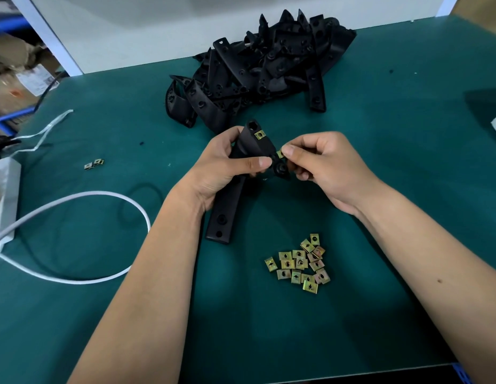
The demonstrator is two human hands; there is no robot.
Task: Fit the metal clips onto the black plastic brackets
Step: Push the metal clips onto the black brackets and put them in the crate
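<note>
My left hand (227, 164) grips a long black plastic bracket (223, 217) around its middle, above the green table. One brass-coloured metal clip (259, 134) sits on the bracket's upper tab. My right hand (321, 167) pinches a second metal clip (280, 153) between thumb and forefinger, right against a lower tab of the same bracket. A loose heap of several metal clips (299, 264) lies on the mat below my hands. A pile of black brackets (269, 67) is stacked at the back of the table.
Two stray clips (93, 164) lie at the left. A white cable (83, 234) loops across the left side from a white power strip (4, 195). A white wall panel (158, 23) borders the table's far edge. Cardboard boxes (11, 70) stand beyond the left edge.
</note>
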